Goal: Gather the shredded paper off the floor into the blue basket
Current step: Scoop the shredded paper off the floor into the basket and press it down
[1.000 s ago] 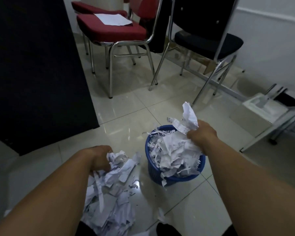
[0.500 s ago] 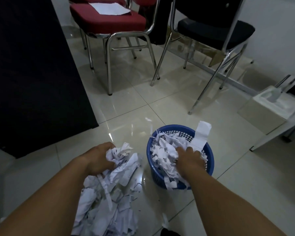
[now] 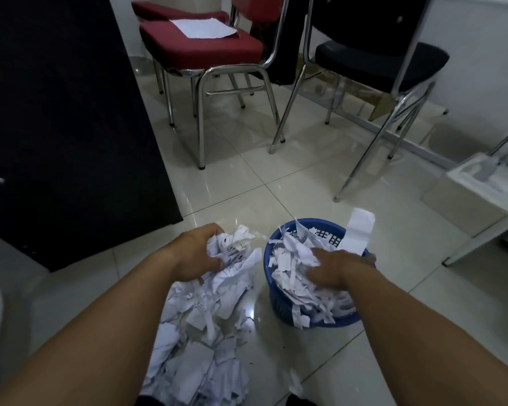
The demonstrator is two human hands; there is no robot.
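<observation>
Shredded paper (image 3: 206,326) under left grip (image 3: 198,253)

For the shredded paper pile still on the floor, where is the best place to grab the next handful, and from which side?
Judging by its shape, take the shredded paper pile at its raised far end, where the left hand already grips a bunch. Come from above on the left, scooping toward the blue basket beside it; the near part lies flatter.

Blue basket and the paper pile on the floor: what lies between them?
In the head view, a narrow strip of glossy tile separates the blue basket from the paper pile, bare except for a few small scraps. The two do not touch.
</observation>
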